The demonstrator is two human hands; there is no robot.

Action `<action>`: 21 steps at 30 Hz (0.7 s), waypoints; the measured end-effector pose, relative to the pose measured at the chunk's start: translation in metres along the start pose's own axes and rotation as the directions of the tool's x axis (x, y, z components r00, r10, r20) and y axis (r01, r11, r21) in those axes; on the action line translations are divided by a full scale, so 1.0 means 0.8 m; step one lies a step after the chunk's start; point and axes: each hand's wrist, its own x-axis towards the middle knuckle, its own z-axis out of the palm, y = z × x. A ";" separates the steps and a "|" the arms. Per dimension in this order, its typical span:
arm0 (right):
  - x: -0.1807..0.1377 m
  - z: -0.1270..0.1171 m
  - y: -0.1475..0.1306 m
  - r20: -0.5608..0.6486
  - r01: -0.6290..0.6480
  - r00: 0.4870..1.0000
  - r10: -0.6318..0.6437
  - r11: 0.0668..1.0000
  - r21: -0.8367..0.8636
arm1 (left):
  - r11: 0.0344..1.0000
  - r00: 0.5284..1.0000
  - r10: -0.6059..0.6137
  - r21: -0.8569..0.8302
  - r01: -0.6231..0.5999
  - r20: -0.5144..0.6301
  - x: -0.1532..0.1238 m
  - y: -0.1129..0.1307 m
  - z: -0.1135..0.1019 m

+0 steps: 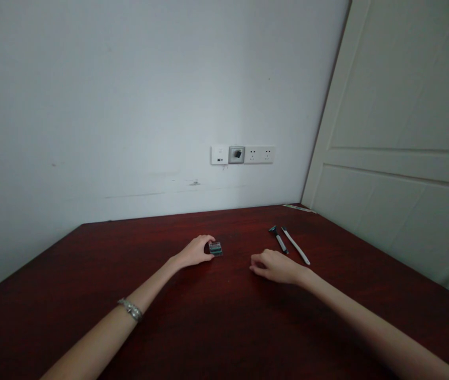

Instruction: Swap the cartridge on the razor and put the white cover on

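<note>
My left hand rests on the dark red table, fingers curled around the left side of a small clear case of razor cartridges. My right hand lies on the table a little to the right, fingers loosely curled, holding nothing that I can see. Just beyond it lie a dark razor handle and a white razor handle, side by side. A metal bracelet sits on my left forearm.
A white wall rises behind the table, with a row of sockets. A white panelled door stands along the table's right side. A thin pale strip lies at the table's far right corner.
</note>
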 end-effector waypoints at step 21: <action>0.017 -0.024 -0.005 -0.116 0.166 0.982 -0.149 0.975 0.151 | 0.977 0.977 0.212 -0.028 -0.212 0.005 -0.016 0.109 0.006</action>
